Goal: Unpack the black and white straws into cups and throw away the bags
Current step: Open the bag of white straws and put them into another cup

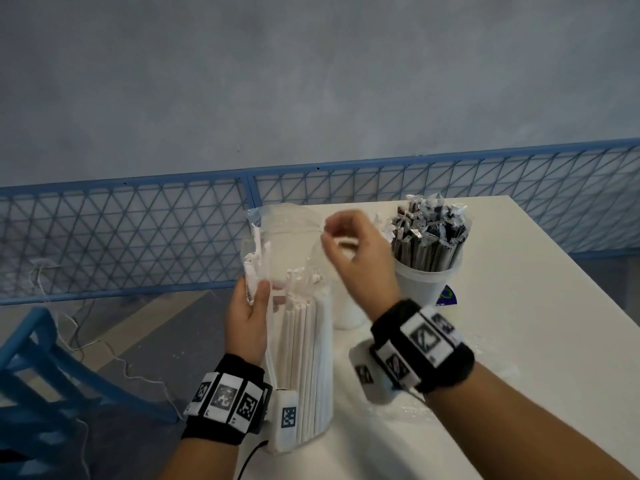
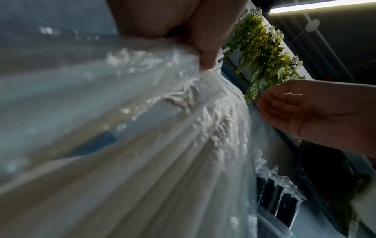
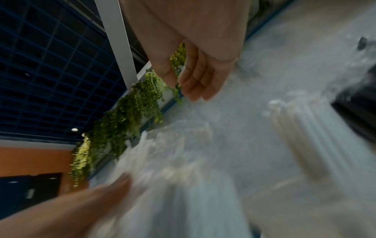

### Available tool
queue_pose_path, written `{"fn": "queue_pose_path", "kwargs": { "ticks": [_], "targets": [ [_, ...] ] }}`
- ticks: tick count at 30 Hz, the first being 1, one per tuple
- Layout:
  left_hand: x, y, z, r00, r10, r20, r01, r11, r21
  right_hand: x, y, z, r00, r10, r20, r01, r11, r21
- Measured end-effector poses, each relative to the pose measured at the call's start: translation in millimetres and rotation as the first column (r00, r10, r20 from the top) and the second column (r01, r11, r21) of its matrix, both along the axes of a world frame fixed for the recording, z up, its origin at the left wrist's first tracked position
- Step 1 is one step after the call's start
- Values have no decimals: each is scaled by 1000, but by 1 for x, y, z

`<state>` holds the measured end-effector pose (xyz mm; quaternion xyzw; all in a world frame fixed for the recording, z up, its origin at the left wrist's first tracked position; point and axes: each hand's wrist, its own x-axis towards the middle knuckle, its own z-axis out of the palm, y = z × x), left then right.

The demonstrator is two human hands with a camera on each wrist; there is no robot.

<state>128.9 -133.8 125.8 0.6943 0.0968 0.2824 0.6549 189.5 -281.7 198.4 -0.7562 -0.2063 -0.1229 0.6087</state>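
Head view first: white straws [image 1: 304, 358] are seen standing upright in a clear bag [image 1: 277, 244] at the near edge of the surface [image 1: 519, 306]. The bag's torn top is pinched at its left side by the left hand [image 1: 247, 317]. The right hand [image 1: 356, 254] is raised by the bag's right side, fingers loosely curled; no grip can be made out. Black straws [image 1: 429, 237] are already stood in a cup [image 1: 424, 282] behind.

Left wrist view: film is seen gathered under the left thumb [image 2: 207, 53], with the right hand [image 2: 317, 112] relaxed and apart from it.

Right wrist view: blur hides most, but the right fingers [image 3: 195, 82] are seen hanging free, holding nothing.

The film is judged thin, slippery and easily torn; the bundle light but loose. Hold is best taken round the straws' middle, not on the film.
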Motion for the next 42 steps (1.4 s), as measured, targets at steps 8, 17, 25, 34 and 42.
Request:
{"fn": "queue_pose_path", "kwargs": {
  "ticks": [8, 17, 25, 34, 42],
  "targets": [
    [-16, -4, 1, 998, -6, 67, 1, 997, 81, -26, 16, -32, 904, 33, -427, -91, 989, -117],
    [-24, -2, 5, 989, -145, -9, 145, 989, 10, -21, 18, -30, 882, 218, -418, -202, 976, 82],
    [-20, 8, -18, 950, -290, -117, 291, 957, -1, -31, 9, -26, 993, 66, 93, -42, 971, -237],
    [-15, 0, -27, 966, -227, -124, 229, 974, 0, -35, 1, -29, 992, 44, 115, 40, 765, -643],
    [-10, 3, -31, 929, -344, -139, 336, 939, -78, -33, -1, -44, 999, 2, -48, -26, 854, -520]
  ]
}}
